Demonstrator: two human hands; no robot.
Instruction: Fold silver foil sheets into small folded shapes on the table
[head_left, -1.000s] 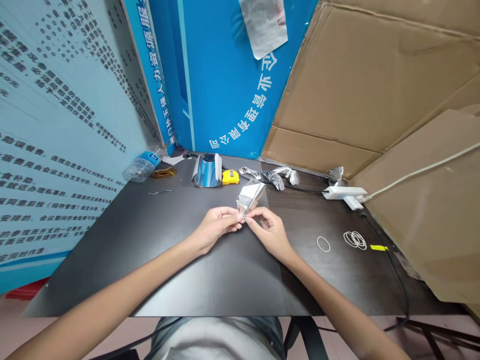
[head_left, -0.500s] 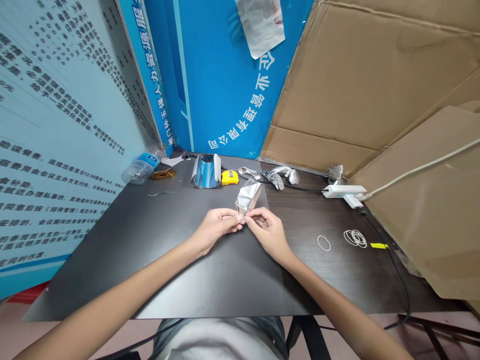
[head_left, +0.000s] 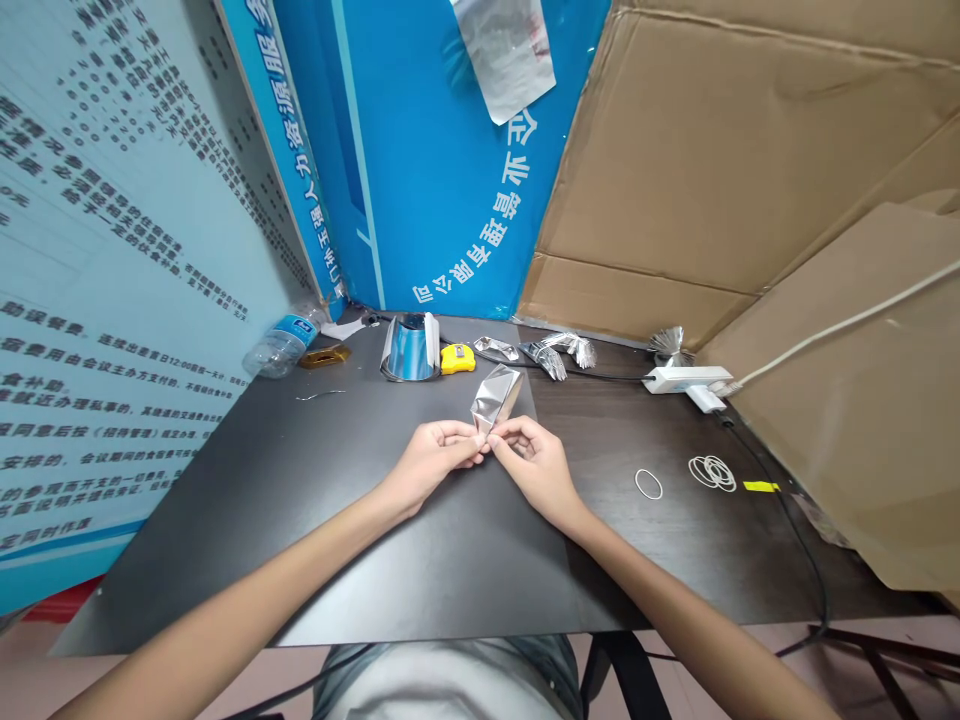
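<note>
A folded piece of shiny silver foil (head_left: 496, 392) rises from between my fingertips over the middle of the table, its narrow end pinched at the bottom. My left hand (head_left: 442, 458) grips that lower end from the left, thumb against fingers. From the right, my right hand (head_left: 534, 462) pinches the same end, its fingertips meeting those of the left. The exact folds under my fingers are hidden. Beyond the foil lie a yellow tape measure (head_left: 457, 358), a flat silver foil piece (head_left: 496, 348) and fringed foil bunches (head_left: 553, 356).
Behind stand a blue foil roll (head_left: 411, 350) and a plastic bottle (head_left: 281, 342), near a roll of brown tape (head_left: 325, 356). At right are white rubber bands (head_left: 712, 474), a single band (head_left: 649, 485), a yellow strip (head_left: 761, 487) and a power strip (head_left: 686, 380) with cables. Cardboard (head_left: 720, 150) walls the right side.
Both hands keep their pinch on the foil, which has turned very slightly. The whole view has shifted a little as the head moved.
</note>
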